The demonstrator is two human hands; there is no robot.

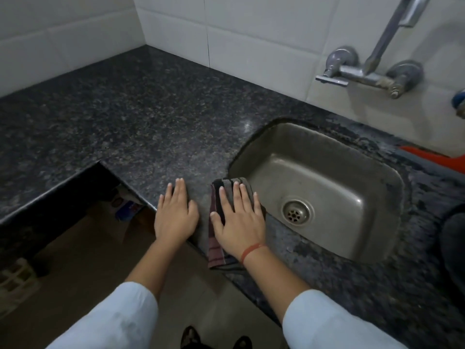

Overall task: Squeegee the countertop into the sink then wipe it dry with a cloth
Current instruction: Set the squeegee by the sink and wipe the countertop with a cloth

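A dark speckled granite countertop (141,114) wraps around the corner, with a steel sink (337,187) set into it on the right. A dark striped cloth (217,250) lies on the counter at the sink's left rim and hangs over the front edge. My right hand (239,222) lies flat on that cloth, fingers spread and pressing down. Just left of it, my left hand (175,212) rests flat on the bare counter near the front edge, holding nothing. An orange-red squeegee (432,157) lies at the far right behind the sink, partly cut off by the frame.
A wall-mounted metal tap (364,71) stands over the sink on white tiles. A dark round object (453,238) sits at the right edge of the counter. Below the counter's cut-out are a cardboard box (83,245), packets and a pale crate (15,283) on the floor.
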